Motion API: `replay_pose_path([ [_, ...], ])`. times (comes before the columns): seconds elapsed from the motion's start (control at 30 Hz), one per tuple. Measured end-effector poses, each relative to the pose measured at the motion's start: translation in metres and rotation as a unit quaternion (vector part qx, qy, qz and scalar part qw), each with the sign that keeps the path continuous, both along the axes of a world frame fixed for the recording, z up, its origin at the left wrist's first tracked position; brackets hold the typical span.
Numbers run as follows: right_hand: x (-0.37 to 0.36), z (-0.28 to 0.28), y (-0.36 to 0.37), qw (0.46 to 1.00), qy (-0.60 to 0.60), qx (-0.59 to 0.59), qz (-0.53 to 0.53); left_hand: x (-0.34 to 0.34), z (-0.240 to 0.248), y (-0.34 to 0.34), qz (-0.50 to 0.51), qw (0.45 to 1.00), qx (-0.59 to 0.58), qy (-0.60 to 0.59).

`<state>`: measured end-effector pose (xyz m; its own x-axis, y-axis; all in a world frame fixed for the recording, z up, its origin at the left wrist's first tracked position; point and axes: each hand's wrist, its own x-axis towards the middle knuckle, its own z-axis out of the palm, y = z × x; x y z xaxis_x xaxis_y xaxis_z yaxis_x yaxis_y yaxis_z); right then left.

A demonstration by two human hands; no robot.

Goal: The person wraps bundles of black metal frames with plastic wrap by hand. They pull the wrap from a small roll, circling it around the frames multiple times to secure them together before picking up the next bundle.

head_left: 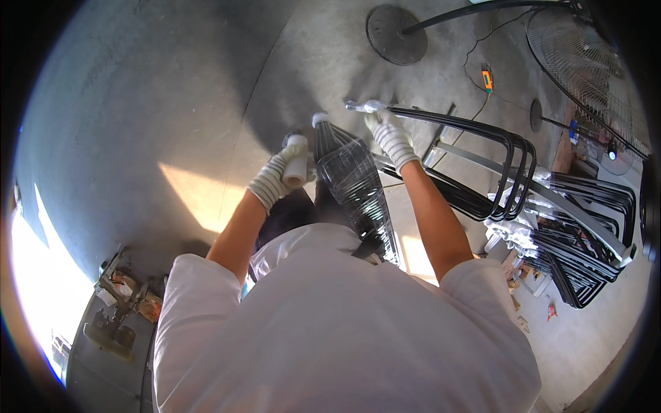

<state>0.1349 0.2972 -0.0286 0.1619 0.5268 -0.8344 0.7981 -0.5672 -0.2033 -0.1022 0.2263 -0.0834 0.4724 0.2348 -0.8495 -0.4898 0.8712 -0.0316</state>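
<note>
My left hand (274, 177), in a striped white glove, is shut on a white roll of wrapping film (297, 160). A bundle of black metal frame parts (354, 182), wound in clear film, stands between my arms and leans toward my chest. My right hand (390, 135), also gloved, grips the end of a black bent metal tube frame (482, 134), together with a strip of clear film (361, 106) that trails from its tip.
Stacks of black bent tube frames (585, 234) lie on the concrete floor (151, 117) to my right. A large fan with a round base (394, 33) and wire cage (592, 76) stands beyond them. Tools and clutter (120, 303) sit at lower left.
</note>
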Motion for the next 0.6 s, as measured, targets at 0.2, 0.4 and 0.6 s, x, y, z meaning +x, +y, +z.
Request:
replay_pose_path([
  [0.2, -0.061, -0.021, 0.004, 0.983, 0.130, 0.034, 0.123, 0.003, 0.002, 0.053, -0.098, 0.991, 0.074, 0.057],
  [0.4, -0.068, -0.022, 0.012, 0.936, 0.285, -0.022, -0.206, 0.009, 0.044, 0.085, -0.369, 0.816, 0.381, 0.227],
  [0.6, -0.059, 0.021, 0.028, 0.854, 0.319, -0.068, -0.405, 0.037, -0.050, 0.131, -0.504, 0.800, 0.248, 0.212],
])
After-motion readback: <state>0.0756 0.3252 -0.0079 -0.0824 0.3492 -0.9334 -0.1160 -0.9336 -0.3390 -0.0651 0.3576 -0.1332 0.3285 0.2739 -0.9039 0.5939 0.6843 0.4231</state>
